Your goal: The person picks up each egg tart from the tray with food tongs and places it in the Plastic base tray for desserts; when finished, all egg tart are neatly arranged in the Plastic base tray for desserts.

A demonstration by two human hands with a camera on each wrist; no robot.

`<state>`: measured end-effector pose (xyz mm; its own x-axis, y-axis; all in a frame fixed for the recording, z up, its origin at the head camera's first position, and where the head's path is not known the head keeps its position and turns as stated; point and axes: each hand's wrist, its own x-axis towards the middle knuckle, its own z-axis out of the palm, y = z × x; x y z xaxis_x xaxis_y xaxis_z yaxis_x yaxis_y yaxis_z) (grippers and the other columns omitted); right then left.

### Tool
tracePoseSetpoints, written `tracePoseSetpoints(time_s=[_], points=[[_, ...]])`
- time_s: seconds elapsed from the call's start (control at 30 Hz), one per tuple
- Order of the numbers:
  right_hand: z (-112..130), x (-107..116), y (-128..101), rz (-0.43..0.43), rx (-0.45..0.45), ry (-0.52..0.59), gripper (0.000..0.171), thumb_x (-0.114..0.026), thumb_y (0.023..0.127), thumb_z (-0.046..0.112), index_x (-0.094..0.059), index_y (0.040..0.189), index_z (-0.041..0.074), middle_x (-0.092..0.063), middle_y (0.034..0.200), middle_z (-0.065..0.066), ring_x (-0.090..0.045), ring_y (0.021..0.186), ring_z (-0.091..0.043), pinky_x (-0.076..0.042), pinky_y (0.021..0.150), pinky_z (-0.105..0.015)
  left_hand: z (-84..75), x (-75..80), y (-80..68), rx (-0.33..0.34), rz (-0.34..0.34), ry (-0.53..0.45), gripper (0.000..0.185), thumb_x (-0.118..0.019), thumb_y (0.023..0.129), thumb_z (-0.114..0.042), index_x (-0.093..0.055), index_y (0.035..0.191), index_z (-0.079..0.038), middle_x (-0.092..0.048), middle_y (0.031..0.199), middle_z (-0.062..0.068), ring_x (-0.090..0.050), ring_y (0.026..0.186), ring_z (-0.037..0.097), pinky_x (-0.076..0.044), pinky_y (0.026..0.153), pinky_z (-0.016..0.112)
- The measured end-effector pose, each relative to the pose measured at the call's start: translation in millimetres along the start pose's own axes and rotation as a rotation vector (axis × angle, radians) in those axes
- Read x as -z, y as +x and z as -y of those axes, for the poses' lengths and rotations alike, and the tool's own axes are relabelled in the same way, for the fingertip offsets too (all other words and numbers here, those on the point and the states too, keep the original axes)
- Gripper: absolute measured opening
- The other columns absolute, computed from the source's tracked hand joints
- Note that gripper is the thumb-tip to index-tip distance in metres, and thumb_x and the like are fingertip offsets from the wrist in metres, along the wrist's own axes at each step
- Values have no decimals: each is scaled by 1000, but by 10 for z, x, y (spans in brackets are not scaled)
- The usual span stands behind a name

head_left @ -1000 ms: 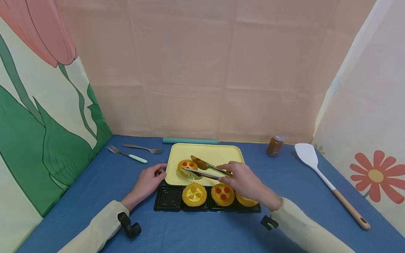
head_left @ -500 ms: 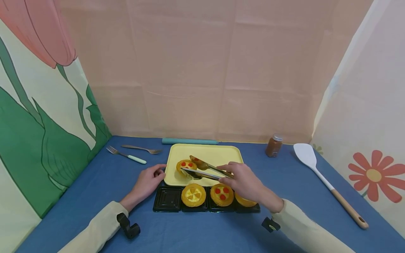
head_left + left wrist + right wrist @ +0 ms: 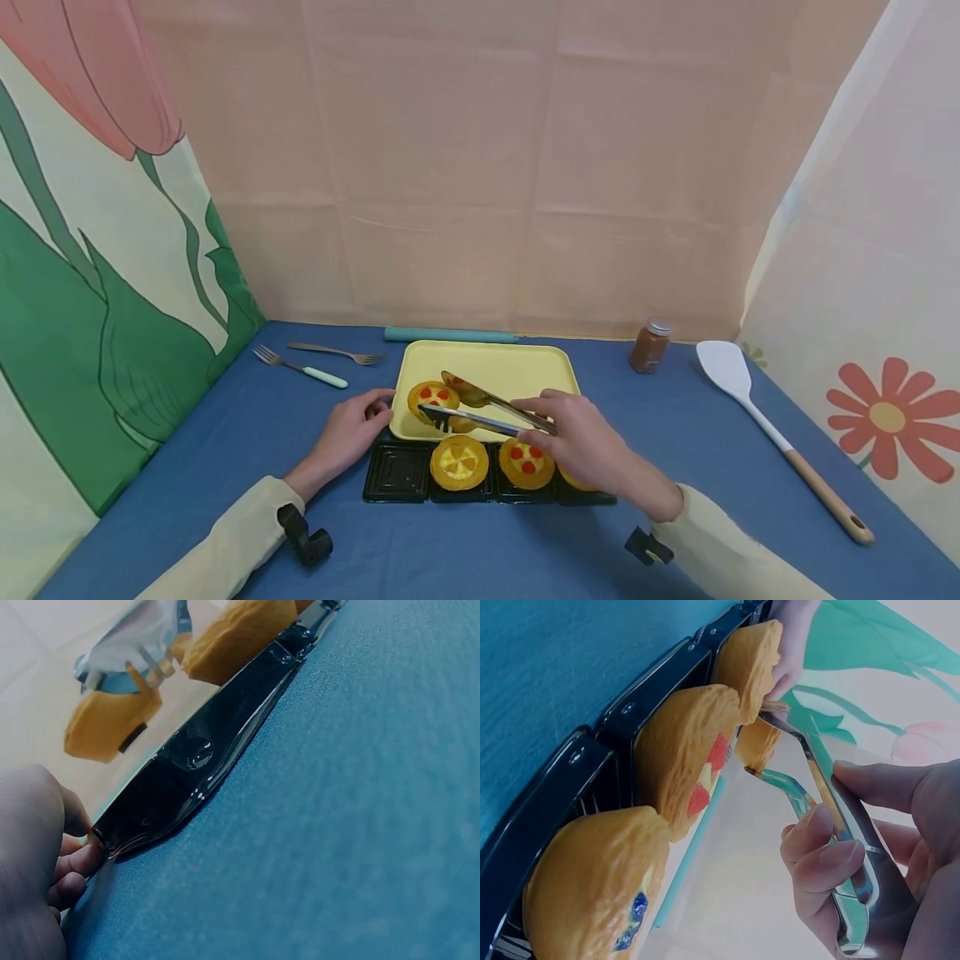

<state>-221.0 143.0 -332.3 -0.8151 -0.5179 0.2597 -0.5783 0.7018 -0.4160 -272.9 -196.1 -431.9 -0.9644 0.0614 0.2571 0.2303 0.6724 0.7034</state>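
Observation:
My right hand (image 3: 588, 437) grips metal tongs (image 3: 480, 421), thumb on one side and fingers on the other. The tong ends straddle a red-dotted tart (image 3: 429, 395) over the left part of the yellow tray (image 3: 517, 371). With curled fingers, my left hand (image 3: 351, 433) pinches that tray's left rim, close to the corner of a black compartment container (image 3: 184, 757). In the container sit a yellow-topped tart (image 3: 459, 463), a red-dotted tart (image 3: 527, 464) and a tart with blue topping (image 3: 592, 877), partly behind my right hand in the head view. Its leftmost compartment holds nothing.
Two forks, one silver (image 3: 337, 352) and one with a pale green handle (image 3: 324, 377), lie at the back left. A teal roll (image 3: 450, 335) runs behind the tray. A brown jar (image 3: 649, 347) and a white spatula with wooden handle (image 3: 750, 400) are on the right.
The tongs and the tart between their ends have moved slightly left and toward me on the yellow tray. My left hand has stayed at the tray's rim.

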Motion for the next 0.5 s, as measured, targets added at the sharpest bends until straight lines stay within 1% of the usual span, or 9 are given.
tracePoseSetpoints(time_s=[0.3, 0.5], points=[[57, 7, -60, 26, 12, 38, 38, -76, 91, 19, -71, 128, 13, -60, 89, 11, -52, 70, -8, -45, 56, -27, -3, -2, 2, -3, 1, 3, 37, -57, 96, -12, -65, 131, -1, -61, 84, 1, -50, 64, 18, -39, 62, 32], [133, 32, -105, 53, 33, 87, 36, -74, 93, 20, -71, 129, 14, -58, 86, 11, -53, 67, -7, -46, 56, -27, -4, -5, -1, 0, -2, -1, 37, -56, 97, -11, -64, 131, -1, -61, 84, 2, -49, 64, 18, -39, 61, 32]])
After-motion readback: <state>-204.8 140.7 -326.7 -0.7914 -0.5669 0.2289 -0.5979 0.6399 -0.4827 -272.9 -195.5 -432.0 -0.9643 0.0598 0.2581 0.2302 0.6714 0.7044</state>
